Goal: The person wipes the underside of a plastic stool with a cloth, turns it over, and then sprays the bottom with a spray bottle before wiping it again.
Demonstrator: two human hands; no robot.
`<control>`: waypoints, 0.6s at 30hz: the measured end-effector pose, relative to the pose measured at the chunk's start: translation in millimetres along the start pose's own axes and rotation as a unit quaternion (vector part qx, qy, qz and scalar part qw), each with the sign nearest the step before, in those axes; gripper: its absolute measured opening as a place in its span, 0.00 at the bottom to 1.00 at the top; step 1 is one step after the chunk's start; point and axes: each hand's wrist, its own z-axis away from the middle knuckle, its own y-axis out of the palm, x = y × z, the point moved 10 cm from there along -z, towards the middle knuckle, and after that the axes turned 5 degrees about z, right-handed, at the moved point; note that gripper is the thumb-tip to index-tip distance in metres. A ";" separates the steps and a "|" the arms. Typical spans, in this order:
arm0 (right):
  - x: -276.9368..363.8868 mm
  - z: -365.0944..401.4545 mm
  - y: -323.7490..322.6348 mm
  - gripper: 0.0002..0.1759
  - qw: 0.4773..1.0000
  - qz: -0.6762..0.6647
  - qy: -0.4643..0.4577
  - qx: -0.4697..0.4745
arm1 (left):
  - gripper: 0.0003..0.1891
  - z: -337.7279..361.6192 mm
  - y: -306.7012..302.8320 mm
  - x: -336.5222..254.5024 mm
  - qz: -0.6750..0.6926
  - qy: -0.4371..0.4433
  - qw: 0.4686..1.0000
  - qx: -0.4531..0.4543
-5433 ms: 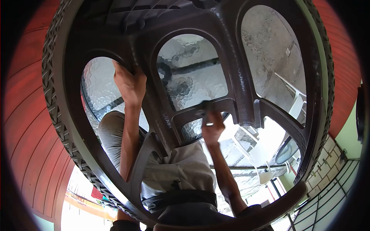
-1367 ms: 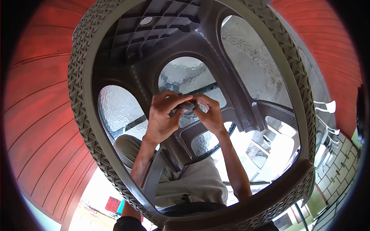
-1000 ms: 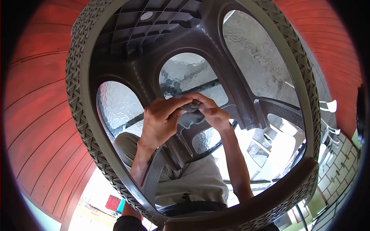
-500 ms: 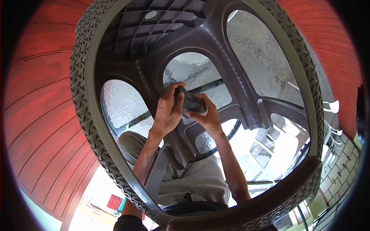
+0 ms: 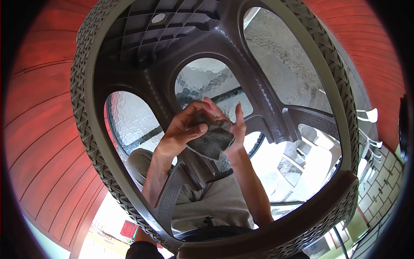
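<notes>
Left hand [image 5: 179, 131] is pinching the dark grey cloth [image 5: 212, 141] between thumb and curled fingers, as I'm reading it; right hand [image 5: 235, 131] is standing open, fingers straight up, palm backing the cloth. It's lying between both palms, long axis slanting from the left thumb up to the right fingers, one corner pointing down at the wrists. I'm seeing the brown table frame [image 5: 258, 99] just beyond the fingertips

I've got the dark grey textured rag [image 5: 212, 140] dead centre, half unfolded, loose corner drooping toward 5 o'clock.
</notes>
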 end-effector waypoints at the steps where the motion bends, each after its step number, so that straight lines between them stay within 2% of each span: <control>1: -2.9 0.3 -7.6 0.51 0.998 0.016 0.011 -0.063 | 0.20 -1.2 -2.7 -3.4 -0.048 0.012 0.999 -0.019; 4: -5.9 -0.8 -11.9 0.49 1.000 -0.022 0.007 -0.008 | 0.20 -0.8 -26.7 -6.8 -0.185 0.037 0.975 -0.121; 5: -7.1 -1.0 -25.5 0.44 0.998 0.033 0.032 -0.049 | 0.20 0.6 -35.8 -6.4 -0.227 0.043 0.960 -0.160; 7: 0.8 3.5 -41.4 0.39 0.979 0.143 0.002 -0.146 | 0.21 0.2 -33.8 -14.4 -0.337 0.095 0.921 -0.168; 8: 4.9 5.7 -47.3 0.37 0.961 0.197 -0.012 -0.192 | 0.21 0.5 -31.4 -19.7 -0.391 0.121 0.896 -0.172; 11: 3.9 6.1 -42.2 0.27 0.942 0.247 -0.033 -0.225 | 0.28 3.6 -19.4 -26.6 -0.585 0.155 0.769 -0.205; 14: -0.2 -1.6 -23.4 0.28 0.901 0.350 -0.098 -0.237 | 0.31 -0.3 -11.5 -20.2 -0.616 0.135 0.754 -0.184; 15: 3.2 -5.4 -11.5 0.25 0.894 0.355 -0.122 -0.244 | 0.31 -1.6 -8.6 -17.2 -0.560 0.130 0.800 -0.173; 17: 17.3 -7.2 -30.7 0.24 0.880 0.377 -0.130 -0.258 | 0.32 -4.0 -0.2 -11.4 -0.439 0.113 0.879 -0.148; 18: 26.5 -9.2 -31.9 0.24 0.872 0.388 -0.133 -0.266 | 0.32 -1.8 -6.8 -12.5 -0.389 0.117 0.898 -0.170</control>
